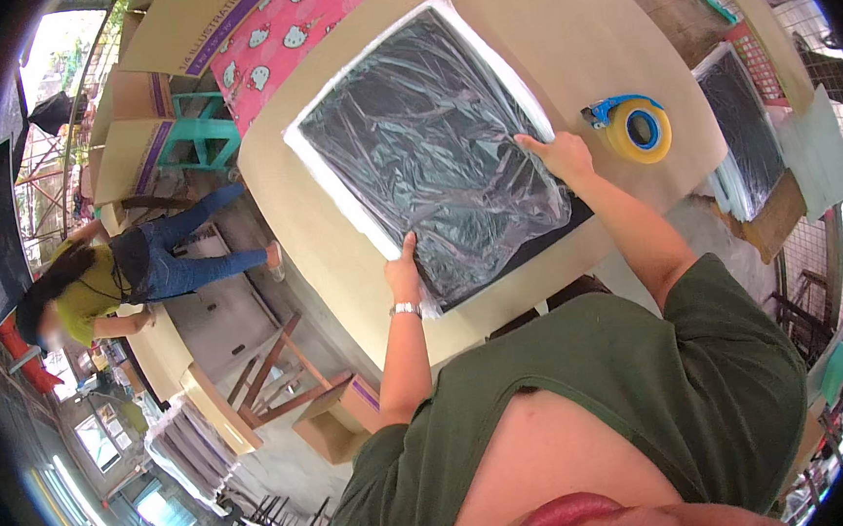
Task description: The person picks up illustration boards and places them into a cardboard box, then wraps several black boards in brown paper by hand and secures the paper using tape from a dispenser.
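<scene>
Clear plastic wraps a dark panel (433, 150) lying flat on a tan table (562, 28), both hands on it.

The left hand (404, 274) grips the panel's near edge, fingers closed around it, a watch at the wrist. The right hand (558, 153) presses on the right edge, fingers together and flat on the plastic. A tape dispenser (637, 128) with a blue handle sits just right of that hand. A second wrapped panel (747, 133) lies farther right, and another person (119, 274) bends over at far left.

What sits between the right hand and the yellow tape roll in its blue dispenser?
Nothing: in the head view only bare tan table top lies between the right hand, resting on the plastic-wrapped black panel, and the yellow tape roll in its blue dispenser.
</scene>
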A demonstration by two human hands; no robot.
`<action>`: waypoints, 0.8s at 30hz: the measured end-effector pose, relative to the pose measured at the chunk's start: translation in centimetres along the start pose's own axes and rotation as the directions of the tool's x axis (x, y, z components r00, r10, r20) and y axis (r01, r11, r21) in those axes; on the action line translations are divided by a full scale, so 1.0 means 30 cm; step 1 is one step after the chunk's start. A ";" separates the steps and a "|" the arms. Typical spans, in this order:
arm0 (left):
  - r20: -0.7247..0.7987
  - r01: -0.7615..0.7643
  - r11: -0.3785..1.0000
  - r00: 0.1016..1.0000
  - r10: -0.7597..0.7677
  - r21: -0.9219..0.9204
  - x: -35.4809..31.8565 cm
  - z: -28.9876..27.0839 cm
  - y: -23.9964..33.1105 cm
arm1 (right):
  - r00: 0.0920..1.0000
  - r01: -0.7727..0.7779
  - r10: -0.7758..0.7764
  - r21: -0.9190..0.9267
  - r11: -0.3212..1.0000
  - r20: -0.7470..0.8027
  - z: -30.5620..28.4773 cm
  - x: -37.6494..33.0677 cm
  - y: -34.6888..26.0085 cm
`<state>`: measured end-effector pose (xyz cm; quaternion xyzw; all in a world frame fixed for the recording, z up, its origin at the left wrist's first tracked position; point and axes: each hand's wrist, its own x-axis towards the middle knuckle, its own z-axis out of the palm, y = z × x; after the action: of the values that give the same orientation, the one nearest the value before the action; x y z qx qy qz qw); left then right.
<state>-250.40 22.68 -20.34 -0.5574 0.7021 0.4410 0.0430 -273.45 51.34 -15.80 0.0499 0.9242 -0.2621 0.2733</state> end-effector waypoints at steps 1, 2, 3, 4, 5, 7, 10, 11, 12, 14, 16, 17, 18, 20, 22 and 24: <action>0.033 0.030 0.998 0.999 -0.032 0.057 0.024 -0.003 -0.005 | 1.000 -0.019 0.019 -0.013 1.000 0.018 0.000 0.000 0.003; 0.065 0.057 0.992 0.996 -0.065 0.114 0.037 -0.003 -0.015 | 0.999 -0.036 0.037 -0.025 0.999 0.035 -0.003 0.000 0.005; 0.038 0.056 0.993 0.997 -0.060 0.102 0.034 0.005 -0.034 | 0.992 -0.067 0.070 -0.026 0.997 0.108 -0.014 0.000 0.006; 0.013 0.017 0.996 1.000 -0.018 0.087 0.030 0.016 -0.025 | 0.996 -0.055 0.055 -0.011 0.998 0.070 -0.013 0.008 0.015; -0.014 -0.023 0.997 1.000 0.024 0.074 0.028 0.028 -0.015 | 0.999 -0.041 0.041 0.005 0.999 0.032 -0.008 0.017 0.025; -0.051 -0.086 0.996 0.995 0.086 0.002 0.059 0.028 -0.034 | 0.999 0.011 -0.010 0.046 0.999 -0.033 0.003 0.049 0.012; -0.045 -0.018 0.995 0.999 0.022 0.096 0.109 0.028 -0.013 | 0.994 -0.029 0.024 0.050 0.998 0.105 -0.010 0.082 -0.004; -0.039 -0.009 0.996 0.999 0.013 0.091 0.109 0.035 0.013 | 0.993 -0.033 0.029 0.033 0.999 0.118 -0.017 0.092 -0.001; -0.031 -0.006 0.997 0.999 0.009 0.083 0.100 0.044 0.024 | 0.992 -0.037 0.034 0.017 0.999 0.124 -0.013 0.092 0.017; -0.026 0.016 0.995 1.000 -0.014 0.102 0.087 0.036 0.050 | 0.997 -0.023 0.022 0.013 1.000 0.080 -0.002 0.097 0.014; -0.019 0.018 0.991 1.000 -0.016 0.132 0.082 0.025 0.069 | 0.998 -0.008 0.008 0.011 1.000 0.059 0.003 0.095 0.011; -0.014 0.013 0.988 1.000 -0.011 0.153 0.082 0.019 0.074 | 0.998 -0.002 0.002 0.009 1.000 0.063 0.003 0.094 0.011; -0.007 0.007 0.985 1.000 -0.006 0.174 0.081 0.019 0.078 | 0.998 0.002 -0.003 0.007 1.000 0.067 0.003 0.094 0.011; -0.001 0.012 1.000 1.000 -0.012 0.021 0.090 0.017 0.053 | 0.998 0.001 -0.001 -0.010 1.000 0.059 0.005 0.087 -0.006; 0.023 0.007 0.998 1.000 -0.006 -0.070 0.099 0.011 0.041 | 0.998 0.003 -0.001 -0.034 0.999 0.057 0.017 0.094 0.002; 0.059 -0.008 0.993 0.998 0.015 -0.115 0.066 0.032 0.093 | 1.000 0.021 -0.021 -0.002 1.000 0.020 0.026 0.119 0.044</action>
<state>-253.85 21.82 -20.42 -0.5417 0.6770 0.4974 0.0292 -275.79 51.89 -18.84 0.0371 0.9222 -0.2642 0.2799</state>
